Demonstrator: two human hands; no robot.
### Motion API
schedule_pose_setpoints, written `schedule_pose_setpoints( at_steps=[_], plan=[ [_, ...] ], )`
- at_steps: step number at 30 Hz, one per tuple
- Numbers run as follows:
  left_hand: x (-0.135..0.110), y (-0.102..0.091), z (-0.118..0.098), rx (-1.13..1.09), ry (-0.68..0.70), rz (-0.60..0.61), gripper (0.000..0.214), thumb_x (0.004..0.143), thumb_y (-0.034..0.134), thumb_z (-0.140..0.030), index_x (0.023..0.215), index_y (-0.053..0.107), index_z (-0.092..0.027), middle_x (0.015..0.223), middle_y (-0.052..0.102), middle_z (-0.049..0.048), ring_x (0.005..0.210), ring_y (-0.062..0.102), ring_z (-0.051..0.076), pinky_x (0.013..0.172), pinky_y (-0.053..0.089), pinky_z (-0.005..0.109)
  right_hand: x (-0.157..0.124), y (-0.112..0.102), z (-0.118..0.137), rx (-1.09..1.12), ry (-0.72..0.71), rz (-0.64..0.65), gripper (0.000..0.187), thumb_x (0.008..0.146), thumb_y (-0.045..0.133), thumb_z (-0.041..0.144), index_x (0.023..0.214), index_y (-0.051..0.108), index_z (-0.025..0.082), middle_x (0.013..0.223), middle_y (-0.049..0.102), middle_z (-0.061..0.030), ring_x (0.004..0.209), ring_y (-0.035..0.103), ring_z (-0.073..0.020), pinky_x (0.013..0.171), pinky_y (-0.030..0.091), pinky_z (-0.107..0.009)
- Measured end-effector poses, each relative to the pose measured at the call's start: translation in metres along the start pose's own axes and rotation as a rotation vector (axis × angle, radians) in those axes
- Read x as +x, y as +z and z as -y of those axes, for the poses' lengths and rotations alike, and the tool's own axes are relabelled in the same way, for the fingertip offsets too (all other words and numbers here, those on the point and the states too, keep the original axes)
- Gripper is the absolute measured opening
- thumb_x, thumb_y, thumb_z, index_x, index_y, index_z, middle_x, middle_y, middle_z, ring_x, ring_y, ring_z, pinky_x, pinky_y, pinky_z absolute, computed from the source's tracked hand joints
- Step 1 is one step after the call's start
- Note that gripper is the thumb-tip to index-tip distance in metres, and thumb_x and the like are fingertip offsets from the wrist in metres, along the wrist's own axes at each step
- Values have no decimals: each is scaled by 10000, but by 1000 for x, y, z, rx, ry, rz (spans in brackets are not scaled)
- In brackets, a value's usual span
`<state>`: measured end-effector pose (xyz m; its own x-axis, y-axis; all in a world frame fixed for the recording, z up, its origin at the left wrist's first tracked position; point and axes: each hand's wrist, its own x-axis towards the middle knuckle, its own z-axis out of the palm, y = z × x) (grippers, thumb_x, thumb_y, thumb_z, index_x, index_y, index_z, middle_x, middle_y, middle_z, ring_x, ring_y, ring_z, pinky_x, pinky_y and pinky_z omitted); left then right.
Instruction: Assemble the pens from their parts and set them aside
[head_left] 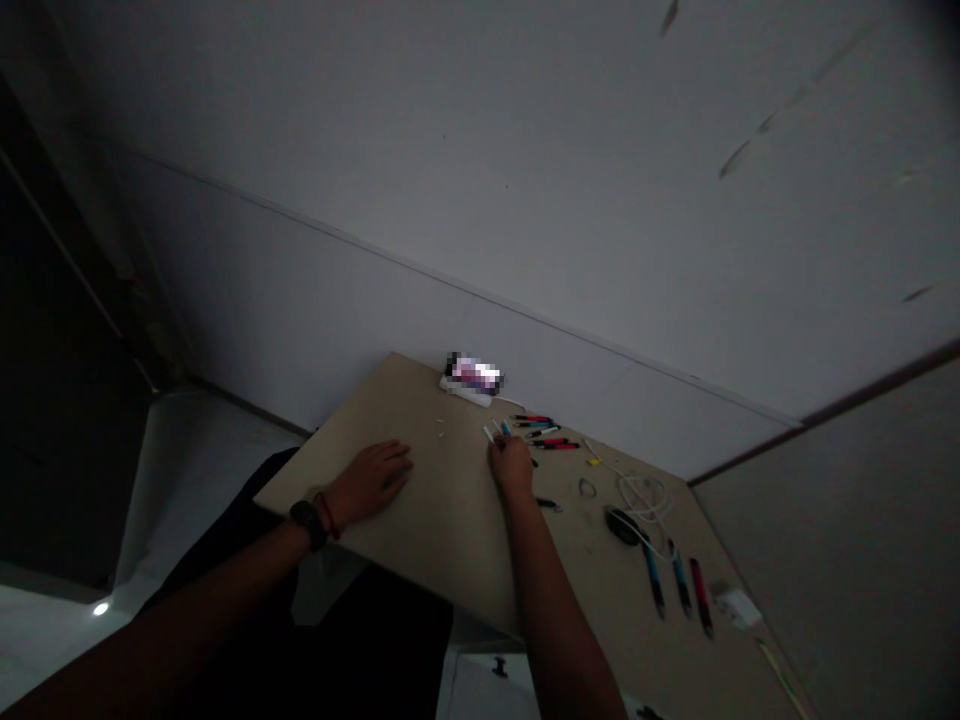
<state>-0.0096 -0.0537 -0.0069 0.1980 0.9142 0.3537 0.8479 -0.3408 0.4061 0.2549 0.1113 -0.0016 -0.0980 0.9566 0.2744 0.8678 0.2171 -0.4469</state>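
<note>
My left hand [373, 480] lies flat on the light wooden board [450, 520], fingers stretched out, holding nothing; a dark watch sits on its wrist. My right hand [512, 462] is closed around a few thin pen parts [498, 431], one white and one blue, whose tips stick out above the fingers. Just beyond that hand lies a small group of pens [546, 431] with red, blue and black barrels.
A white power strip [466, 388] lies at the board's far edge by the wall. A white cable [643, 496], a black oval object [621, 525] and three pens [679, 585] lie to the right. Small white bits [440, 428] rest mid-board. The room is dim.
</note>
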Motion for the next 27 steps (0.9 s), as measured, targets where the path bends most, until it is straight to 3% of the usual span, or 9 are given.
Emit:
schedule_pose_setpoints(
  at_steps=[7, 11, 17, 21, 27],
  plan=[
    [-8, -6, -2, 4, -6, 0, 337, 987, 455, -337, 1200, 688, -221, 1399, 609, 96, 1347, 501, 274, 1127, 399, 492, 1, 10, 7, 186, -173, -33, 208, 803, 562, 161, 906, 742, 174, 926, 680, -130, 943, 616, -279, 930, 454, -412],
    [-6, -6, -1, 27, -3, 43, 355, 989, 457, -344, 1243, 673, -221, 1426, 586, 98, 1359, 484, 286, 1131, 376, 500, 3, 17, 13, 313, -235, -13, 201, 830, 521, 230, 912, 692, 164, 915, 662, -107, 909, 596, -249, 881, 472, -386],
    [-4, -5, -6, 92, 47, 141, 422, 1024, 391, -406, 1383, 573, -282, 1562, 439, 83, 1434, 387, 311, 1156, 285, 538, -3, 28, 23, 474, -209, 29, 234, 876, 463, 336, 979, 594, 172, 860, 638, -54, 750, 605, -197, 700, 491, -315],
    [0, -2, -7, 122, 91, 188, 501, 1025, 361, -458, 1493, 442, -296, 1628, 320, 91, 1477, 309, 334, 1184, 192, 560, -5, 27, 28, 622, -181, 95, 217, 828, 564, 395, 926, 576, 202, 774, 610, -10, 677, 585, -185, 632, 462, -289],
    [32, 6, -1, 72, 110, 189, 556, 997, 425, -476, 1512, 406, -269, 1629, 313, 104, 1481, 302, 328, 1190, 207, 524, -5, 23, 31, 687, -179, 135, 263, 780, 638, 426, 919, 624, 203, 789, 638, -16, 683, 573, -181, 633, 464, -289]
  ],
)
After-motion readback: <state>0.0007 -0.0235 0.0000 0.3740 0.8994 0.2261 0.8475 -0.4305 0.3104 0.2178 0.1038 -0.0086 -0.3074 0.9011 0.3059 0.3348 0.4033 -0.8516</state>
